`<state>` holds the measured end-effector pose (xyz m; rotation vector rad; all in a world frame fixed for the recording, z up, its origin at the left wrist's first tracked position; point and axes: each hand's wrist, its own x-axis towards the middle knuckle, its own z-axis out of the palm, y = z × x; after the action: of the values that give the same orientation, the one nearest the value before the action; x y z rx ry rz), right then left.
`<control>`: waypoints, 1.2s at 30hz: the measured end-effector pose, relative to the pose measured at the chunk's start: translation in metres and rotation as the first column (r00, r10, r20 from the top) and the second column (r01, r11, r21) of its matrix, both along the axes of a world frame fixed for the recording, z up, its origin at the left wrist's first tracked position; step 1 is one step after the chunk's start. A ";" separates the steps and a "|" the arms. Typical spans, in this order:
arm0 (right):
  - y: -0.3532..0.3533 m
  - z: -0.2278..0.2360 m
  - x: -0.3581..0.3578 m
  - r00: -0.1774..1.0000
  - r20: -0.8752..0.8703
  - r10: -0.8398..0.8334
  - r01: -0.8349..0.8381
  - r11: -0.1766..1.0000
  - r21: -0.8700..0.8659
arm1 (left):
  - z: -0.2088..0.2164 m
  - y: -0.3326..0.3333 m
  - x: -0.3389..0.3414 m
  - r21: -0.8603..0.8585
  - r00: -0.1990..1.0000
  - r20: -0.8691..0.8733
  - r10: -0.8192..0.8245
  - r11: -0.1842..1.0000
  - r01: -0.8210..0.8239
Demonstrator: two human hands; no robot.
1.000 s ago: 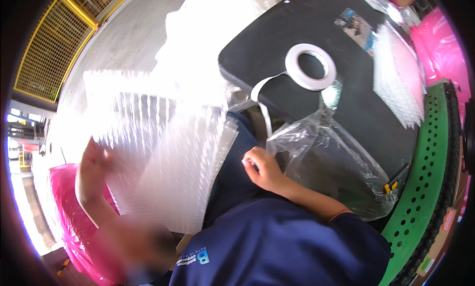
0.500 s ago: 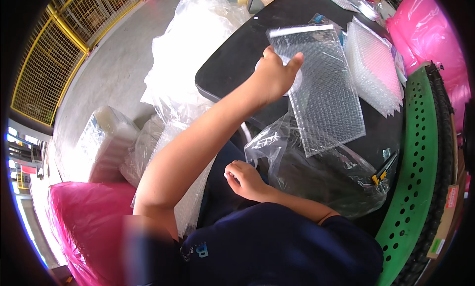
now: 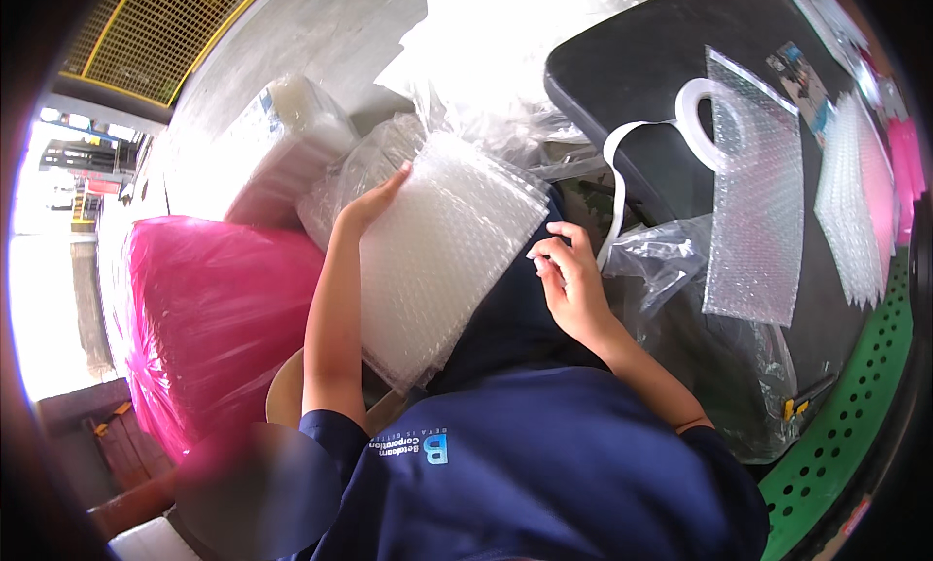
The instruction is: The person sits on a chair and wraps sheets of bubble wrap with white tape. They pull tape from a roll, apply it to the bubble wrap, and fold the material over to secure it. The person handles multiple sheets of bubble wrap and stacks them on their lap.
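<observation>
A stack of clear bubble-wrap bags lies slanted across my lap. My left hand grips its far left edge; a digit shows on top, and the other fingers are mostly hidden. To the right of the stack, my right hand is raised with fingers loosely bent and apart, nothing visible in them. On the black table lies a single bubble-wrap bag, partly over a roll of white tape. A loose white strip curls from the roll down past the table edge.
A crumpled clear plastic bag and a yellow-black cutter lie at right, by a green perforated panel. More bubble bags stand beyond. A pink wrapped bundle and a plastic-wrapped pack sit at left.
My left hand has moved from the tape roll over the table down to the stack on my lap. My right hand has risen and its fingers have spread. The view has turned left.
</observation>
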<state>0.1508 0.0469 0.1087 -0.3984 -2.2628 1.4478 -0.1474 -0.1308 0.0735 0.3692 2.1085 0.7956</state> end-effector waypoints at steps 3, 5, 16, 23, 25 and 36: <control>-0.003 0.014 -0.001 1.000 -0.015 -0.001 0.001 1.000 0.017 | 0.011 0.002 0.029 -0.138 0.991 0.036 -0.132 0.981 0.136; -0.004 0.037 -0.002 0.998 -0.059 -0.033 0.040 0.992 0.123 | 0.016 0.012 0.062 -0.255 0.978 -0.060 -0.199 0.951 0.177; 0.008 0.021 -0.045 0.993 0.117 -0.034 0.051 0.988 -0.146 | 0.049 0.048 0.109 0.100 0.720 -0.667 -0.189 0.936 0.338; 0.008 0.020 -0.081 0.965 0.262 -0.027 0.044 0.997 -0.060 | 0.040 0.065 0.107 0.167 0.824 -0.550 -0.135 0.949 0.267; 0.008 0.008 -0.090 0.971 0.232 -0.052 0.063 0.997 -0.042 | 0.034 0.069 0.095 0.192 0.854 -0.497 -0.155 0.940 0.283; 0.009 -0.014 -0.107 0.951 0.293 -0.100 0.123 0.991 -0.060 | 0.027 0.067 0.075 0.219 0.922 -0.335 -0.193 0.936 0.275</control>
<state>0.0436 0.0561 0.0944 -0.7979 -2.3653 1.5041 -0.0726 -0.0643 0.1008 0.9283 2.1884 0.9206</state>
